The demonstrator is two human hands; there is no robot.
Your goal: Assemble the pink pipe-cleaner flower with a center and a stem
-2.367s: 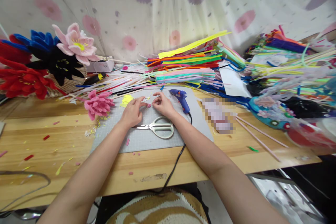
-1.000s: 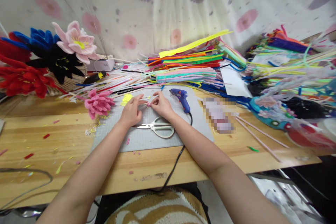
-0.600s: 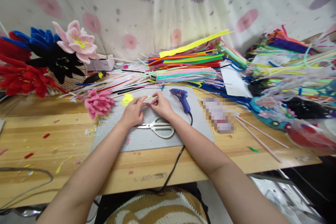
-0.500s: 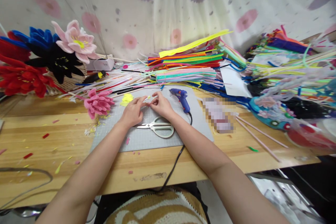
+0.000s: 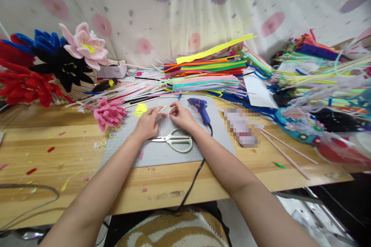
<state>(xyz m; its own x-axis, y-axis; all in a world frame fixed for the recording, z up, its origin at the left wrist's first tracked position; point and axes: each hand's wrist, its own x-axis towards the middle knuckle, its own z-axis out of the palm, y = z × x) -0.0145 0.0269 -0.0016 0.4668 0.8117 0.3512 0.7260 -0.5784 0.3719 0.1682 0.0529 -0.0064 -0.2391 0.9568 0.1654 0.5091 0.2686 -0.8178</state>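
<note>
My left hand (image 5: 147, 122) is over the grey cutting mat (image 5: 116, 150), its fingers closed around a small fuzzy pink piece (image 5: 165, 115) that shows at the fingertips. Just to its right is my right hand (image 5: 181, 116), thumb and fingers pinched together; anything between them is too small to make out. A narrow gap separates the two hands. Below them lie scissors (image 5: 171, 139) with pale handles, blades toward the left. Yellow pieces (image 5: 140, 110) rest beside the left hand. A blue glue gun (image 5: 200, 109) is right of my right hand.
A pink fuzzy flower (image 5: 108, 114) lies left of the mat. Bundles of coloured pipe cleaners (image 5: 205, 83) line the back. Larger fuzzy flowers (image 5: 69, 69) stand far left. The glue gun's black cord (image 5: 189, 189) runs off the front edge. Pink sticks (image 5: 285, 152) lie on the right.
My right fingertips have drawn slightly away from the left ones, so a gap shows and the pink piece is more visible. The scissors and glue gun have stayed in place.
</note>
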